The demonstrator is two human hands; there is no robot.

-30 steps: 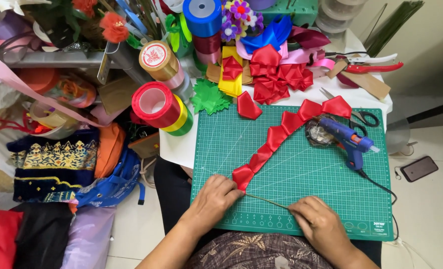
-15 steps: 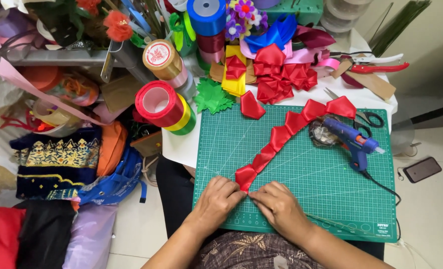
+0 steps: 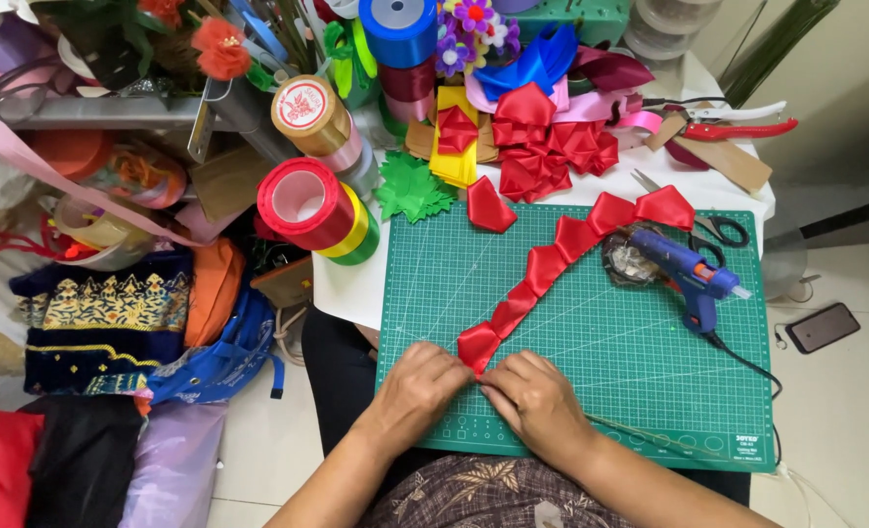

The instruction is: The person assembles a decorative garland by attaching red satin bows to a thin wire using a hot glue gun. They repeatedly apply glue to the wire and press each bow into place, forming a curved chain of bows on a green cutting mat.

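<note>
Both the left hand [image 3: 423, 383] and right hand [image 3: 535, 399] pinch the near end of the red ribbon chain [image 3: 552, 262] on the green cutting mat [image 3: 610, 381] (glue gun [image 3: 687, 274] lying beyond), so the fold probably wants even fingertip pressure, edges aligned.

Both forearms enter from below, converging. The left hand [image 3: 423, 383] and right hand [image 3: 535, 401] lie palm-down, side by side, fingers curled, with fingertips meeting in a pinch at the centre.
</note>
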